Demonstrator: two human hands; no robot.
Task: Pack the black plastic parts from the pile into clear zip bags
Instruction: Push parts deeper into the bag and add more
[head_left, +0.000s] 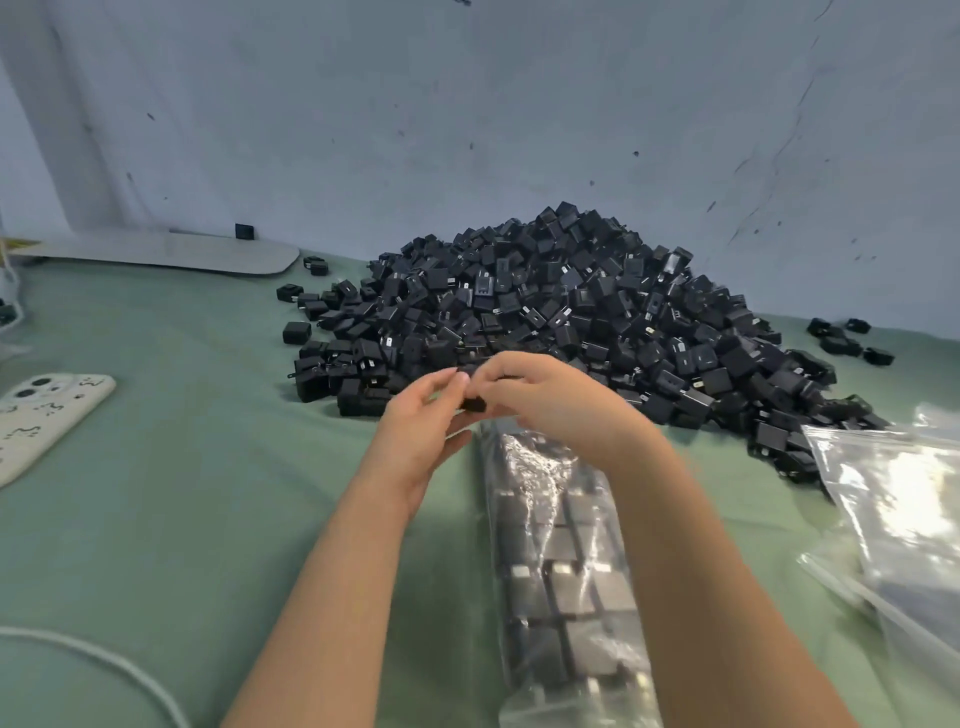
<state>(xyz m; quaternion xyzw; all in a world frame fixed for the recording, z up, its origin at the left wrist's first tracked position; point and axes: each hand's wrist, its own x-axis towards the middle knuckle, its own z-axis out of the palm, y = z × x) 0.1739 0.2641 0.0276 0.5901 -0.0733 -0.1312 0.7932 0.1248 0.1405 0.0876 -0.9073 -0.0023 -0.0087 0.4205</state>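
A big pile of black plastic parts (561, 312) lies on the green cloth against the wall. A long clear zip bag (561, 561), filled with rows of black parts, stretches from its mouth near my hands toward me. My left hand (421, 431) and my right hand (550, 400) meet at the bag's mouth. Between their fingertips sits one black part (474, 403), which both hands pinch. Whether the fingers also hold the bag's rim is hidden.
A stack of unfilled clear zip bags (904, 499) lies at the right. A phone in a pale case (41, 421) rests at the left, a white cable (104, 665) at the lower left, a grey flat stand (171, 254) at the back left. Loose parts (847, 338) lie scattered.
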